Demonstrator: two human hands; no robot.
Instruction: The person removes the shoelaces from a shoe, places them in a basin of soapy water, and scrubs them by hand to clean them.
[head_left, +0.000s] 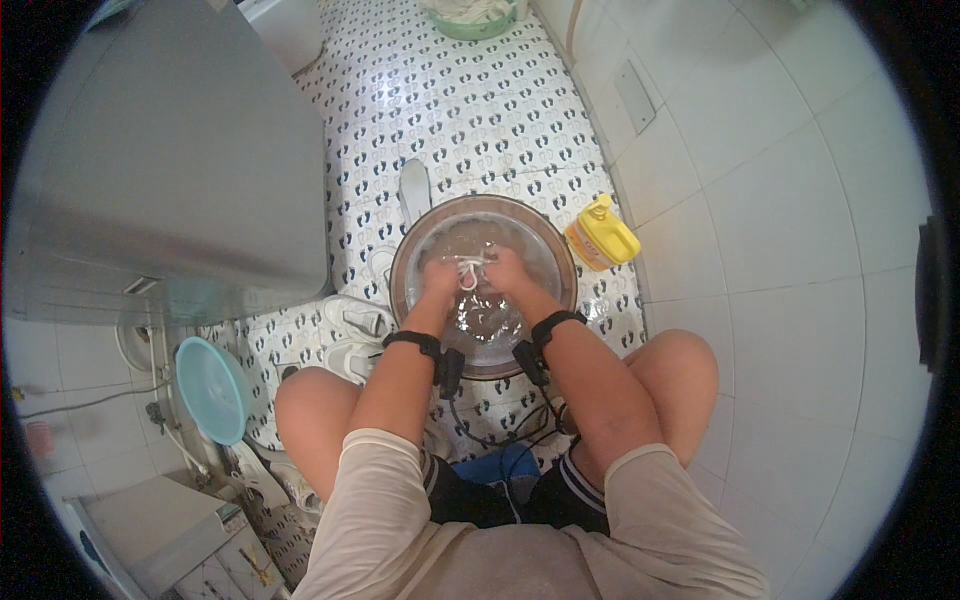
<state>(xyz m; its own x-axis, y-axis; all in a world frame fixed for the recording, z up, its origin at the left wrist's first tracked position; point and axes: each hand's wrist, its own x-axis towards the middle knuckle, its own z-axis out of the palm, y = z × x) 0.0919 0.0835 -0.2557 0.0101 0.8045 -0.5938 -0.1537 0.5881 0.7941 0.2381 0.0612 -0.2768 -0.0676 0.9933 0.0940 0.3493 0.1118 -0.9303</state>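
Note:
In front of me a round basin (398, 285) with a brown rim holds murky, sudsy water. Both my hands are in it, partly under the surface. A white shoelace (468, 272) stretches between them, with a loop hanging down in the middle. My left hand (441, 277) is closed on the lace's left end. On the other side, my right hand (506, 271) pinches its right end. Whatever else lies beneath the cloudy water is hidden.
A yellow jug (602, 238) stands right of the basin, by the tiled wall. White shoes (355, 318) and a pale insole (414, 188) lie at the left. A light-blue basin (213, 390) leans farther left, below a grey appliance (200, 160). A green tub (470, 24) sits at the far end.

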